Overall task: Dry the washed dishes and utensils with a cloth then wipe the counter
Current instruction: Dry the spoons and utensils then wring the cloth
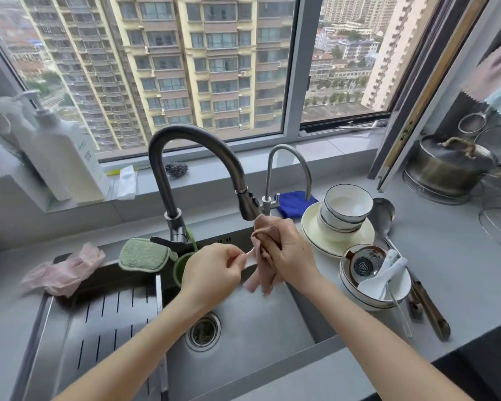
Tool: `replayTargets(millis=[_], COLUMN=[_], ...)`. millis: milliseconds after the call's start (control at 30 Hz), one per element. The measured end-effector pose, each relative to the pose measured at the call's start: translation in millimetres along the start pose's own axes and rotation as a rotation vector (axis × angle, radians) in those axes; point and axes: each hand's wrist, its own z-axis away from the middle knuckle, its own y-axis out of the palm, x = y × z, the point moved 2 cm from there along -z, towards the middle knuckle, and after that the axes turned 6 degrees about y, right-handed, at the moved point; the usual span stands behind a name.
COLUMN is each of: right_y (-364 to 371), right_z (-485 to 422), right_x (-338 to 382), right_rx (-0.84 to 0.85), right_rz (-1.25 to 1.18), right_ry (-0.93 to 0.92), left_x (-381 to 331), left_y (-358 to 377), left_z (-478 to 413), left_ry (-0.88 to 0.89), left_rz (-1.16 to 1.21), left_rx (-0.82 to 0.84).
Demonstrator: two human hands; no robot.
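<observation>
Over the steel sink I hold a brownish-pink cloth bunched under the faucet head. My right hand grips its bulk, while my left hand pinches one corner of it. On the grey counter to the right stand white bowls stacked on a cream plate. In front of them sits a patterned bowl stack holding white spoons. A metal ladle and brown-handled utensils lie beside them.
A dark faucet and a thin tap rise behind the sink. A green sponge, pink gloves and a drain tray lie left. A blue cloth, a soap bottle and a steel pot stand further back.
</observation>
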Motion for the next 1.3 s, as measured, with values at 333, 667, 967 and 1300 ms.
replayTargets(millis=[333, 667, 967, 1300], right_y=[-33, 31, 4, 11], right_z=[-17, -5, 3, 36], right_x=[-2, 29, 68, 65], right_rx=[-0.408, -0.202, 0.115, 0.307], right_rz=[-0.100, -0.919, -0.470, -0.442], right_ry=[0.276, 0.552, 0.256, 0.269], left_x=[38, 7, 28, 39], left_y=[8, 31, -28, -41], left_z=[8, 6, -35, -30], left_ry=[-0.247, -0.245, 0.073, 0.189], left_rz=[0.289, 0.660, 0.231, 0.279], left_rx=[0.033, 0.152, -0.062, -0.163])
